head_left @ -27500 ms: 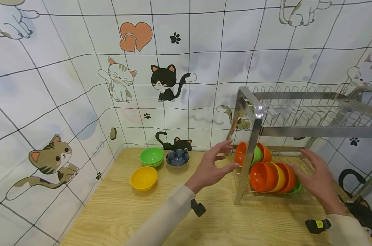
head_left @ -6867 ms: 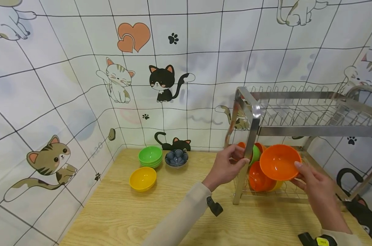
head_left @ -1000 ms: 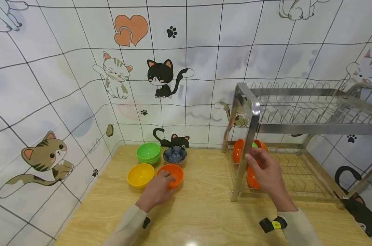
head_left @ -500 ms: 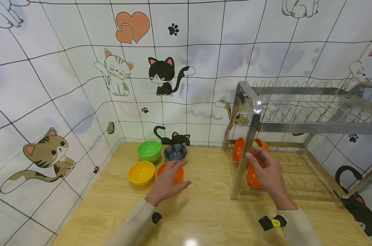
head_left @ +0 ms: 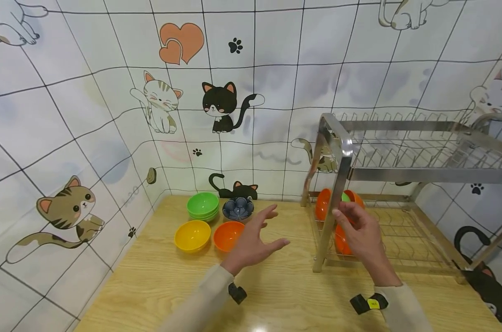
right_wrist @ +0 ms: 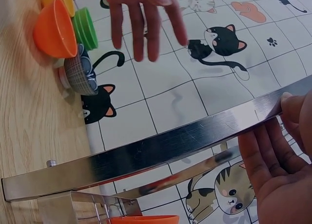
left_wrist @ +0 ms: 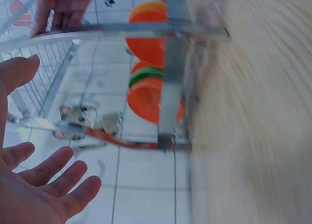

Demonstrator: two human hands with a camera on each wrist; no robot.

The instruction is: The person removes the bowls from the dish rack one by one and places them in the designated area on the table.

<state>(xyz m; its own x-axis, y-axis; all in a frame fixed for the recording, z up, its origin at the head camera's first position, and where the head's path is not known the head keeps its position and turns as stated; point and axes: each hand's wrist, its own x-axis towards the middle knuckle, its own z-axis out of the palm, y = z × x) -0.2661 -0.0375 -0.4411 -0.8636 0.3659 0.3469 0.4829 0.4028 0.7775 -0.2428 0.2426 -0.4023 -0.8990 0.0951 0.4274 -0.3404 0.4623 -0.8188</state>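
Note:
My left hand (head_left: 249, 245), fingers spread and holding nothing, hovers over the table just right of an orange bowl (head_left: 225, 236). With thumb and fingers my right hand (head_left: 362, 237) grips the front left post (head_left: 338, 193) of a steel two-tier dish rack; the right wrist view shows the thumb (right_wrist: 292, 107) on one side and the fingers (right_wrist: 263, 153) behind. Left of the orange bowl stands a yellow bowl (head_left: 192, 236). Behind them are stacked green bowls (head_left: 203, 205) and a dark blue flower-shaped bowl (head_left: 238, 210). Orange bowls (head_left: 323, 204) stand on edge in the rack's lower tier, partly hidden by post and hand.
The upper tier (head_left: 425, 175) holds only wire dividers. Bare wires (head_left: 408, 235) show on the lower tier's right. Cat-print wall covering (head_left: 275, 92) closes off the back and left side of the wooden table (head_left: 284, 295).
Since the oldest frame, bowls have left the rack's front row, the green stack has grown, and an orange bowl has come onto the table. Lately my left hand let go of it and moved right.

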